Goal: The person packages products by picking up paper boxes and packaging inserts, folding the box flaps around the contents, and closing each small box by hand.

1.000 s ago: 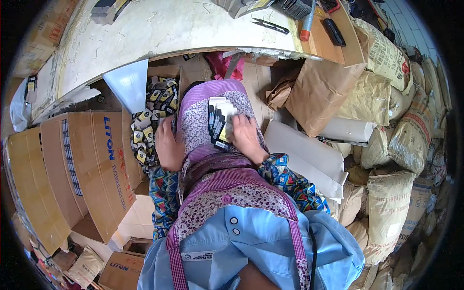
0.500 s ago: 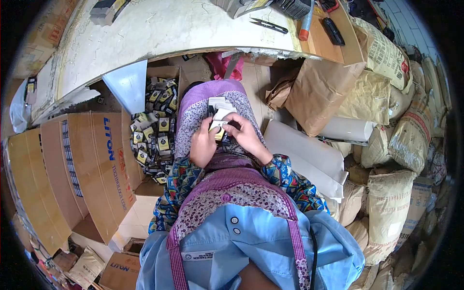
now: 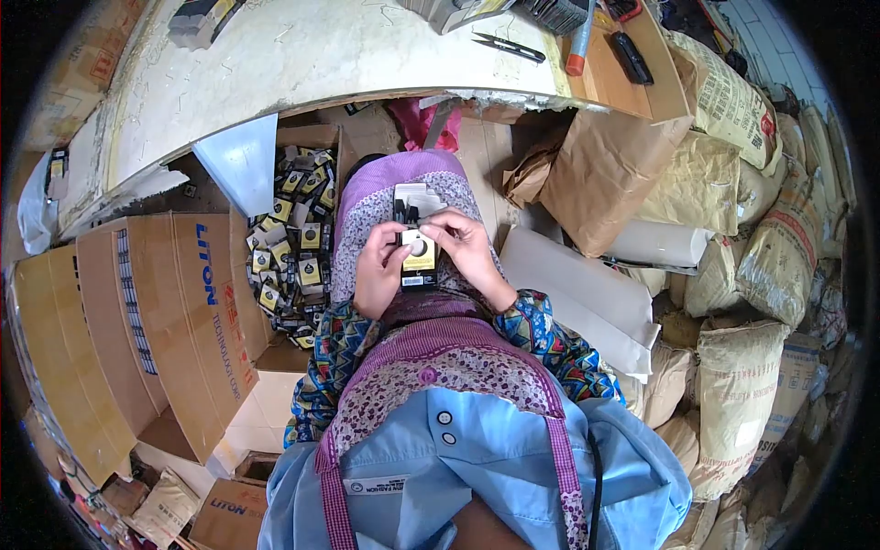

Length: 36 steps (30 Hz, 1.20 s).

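Both left hand [image 3: 378, 273] and right hand [image 3: 469, 258] pinch a yellow card [image 3: 419, 258]; an open carton [image 3: 174, 335] reads "LITON"

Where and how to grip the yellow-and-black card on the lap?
Likely best at its upper side edges, thumbs on the printed face, coming from both sides. The yellow-and-black card is flat and thin, its broad face turned up and its lower part uncovered; the left hand and right hand are already at its upper corners.
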Available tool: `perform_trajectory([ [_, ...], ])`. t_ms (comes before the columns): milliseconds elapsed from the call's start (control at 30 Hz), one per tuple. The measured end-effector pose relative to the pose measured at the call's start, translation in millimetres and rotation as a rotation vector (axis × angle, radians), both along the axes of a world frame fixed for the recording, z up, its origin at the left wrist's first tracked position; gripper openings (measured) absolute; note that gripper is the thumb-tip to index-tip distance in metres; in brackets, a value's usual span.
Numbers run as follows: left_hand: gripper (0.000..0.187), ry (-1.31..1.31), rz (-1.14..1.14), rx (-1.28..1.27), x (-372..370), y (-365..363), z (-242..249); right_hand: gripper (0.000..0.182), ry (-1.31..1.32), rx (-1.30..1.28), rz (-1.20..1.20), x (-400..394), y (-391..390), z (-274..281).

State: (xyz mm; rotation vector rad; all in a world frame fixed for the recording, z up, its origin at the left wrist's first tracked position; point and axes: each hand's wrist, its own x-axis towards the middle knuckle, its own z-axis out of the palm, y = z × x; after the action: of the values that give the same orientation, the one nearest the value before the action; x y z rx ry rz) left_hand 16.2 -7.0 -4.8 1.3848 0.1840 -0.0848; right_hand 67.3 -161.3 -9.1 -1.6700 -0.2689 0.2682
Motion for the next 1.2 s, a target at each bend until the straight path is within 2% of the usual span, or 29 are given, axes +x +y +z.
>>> perform_trajectory([
  [67,0.023,0.009,-0.008,0.009,-2,0,-1,0.013,0.387,0.106,-0.118,0,2,-2],
  [167,0.028,-0.010,-0.039,0.077,-4,-1,-6,0.010,0.435,0.119,-0.078,6,-1,1],
  [267,0.029,0.016,0.014,0.056,-3,0,-5,0.010,0.339,-0.001,0.067,10,-5,18],
  [333,0.026,0.048,0.054,-0.068,-3,-1,-1,0.011,0.311,0.000,0.112,9,-8,12],
  [400,0.024,0.057,0.026,-0.035,-4,2,-4,0.011,0.187,-0.069,0.184,7,-9,14],
  [467,0.026,0.072,0.006,0.044,-7,11,-14,0.010,0.194,-0.114,0.188,3,-4,13],
  [500,0.027,-0.073,-0.056,0.497,-5,24,-13,0.017,0.034,-0.251,0.117,-1,0,4],
  [533,0.026,-0.102,0.065,0.420,-5,33,-7,0.025,-0.128,-0.384,0.047,-2,3,1],
  [567,0.026,0.017,0.077,0.695,-8,50,2,0.043,-0.295,-0.683,0.060,-5,2,-1],
  [600,0.026,0.141,0.086,0.968,-9,61,17,0.043,-0.292,-0.682,0.060,-8,1,-11],
  [633,0.026,0.142,0.085,0.969,-8,63,19,0.047,-0.385,-0.885,0.083,-11,1,-25],
  [667,0.028,-0.038,0.163,1.132,-7,64,20,0.052,-0.480,-1.087,0.108,-13,-1,-38],
  [700,0.030,-0.221,0.243,1.291,-7,66,21,0.042,-0.406,-1.108,0.158,-11,2,-33],
  [733,0.030,-0.219,0.243,1.292,-8,64,13,0.042,-0.405,-1.107,0.161,-10,3,-27],
  [800,0.043,-0.320,0.007,0.932,-9,49,-12,0.030,-0.400,-0.938,0.049,-6,4,-8],
  [833,0.048,-0.397,-0.032,0.946,-6,36,-14,0.021,-0.384,-0.847,-0.002,-3,6,5],
  [867,0.052,-0.477,-0.071,0.958,-3,21,-16,0.021,-0.385,-0.848,-0.003,-3,5,0],
  [900,0.052,-0.480,-0.072,0.956,-2,10,-12,0.020,-0.214,-0.582,-0.003,-2,3,-10],
  [933,0.055,-0.371,-0.098,0.924,-2,0,-5,0.020,-0.046,-0.313,-0.001,0,6,-7],
  [967,0.058,-0.262,-0.124,0.890,-2,-4,-1,0.016,0.124,-0.223,0.119,1,2,-1],
  [1000,0.058,-0.262,-0.125,0.890,-1,-5,0,0.016,0.125,-0.223,0.118,-1,2,-1],
  [1067,0.057,-0.103,-0.049,0.879,3,-5,0,0.013,0.230,-0.037,0.219,-4,3,-2],
  [1100,0.048,-0.053,-0.049,0.783,3,-5,-4,0.013,0.200,-0.111,0.222,-4,2,-3],
  [1133,0.048,-0.052,-0.047,0.784,2,-2,-7,0.013,0.200,-0.111,0.223,-4,2,-4],
  [1200,0.044,0.036,-0.113,0.496,0,3,-9,0.017,0.116,-0.084,0.111,-3,5,0],
])
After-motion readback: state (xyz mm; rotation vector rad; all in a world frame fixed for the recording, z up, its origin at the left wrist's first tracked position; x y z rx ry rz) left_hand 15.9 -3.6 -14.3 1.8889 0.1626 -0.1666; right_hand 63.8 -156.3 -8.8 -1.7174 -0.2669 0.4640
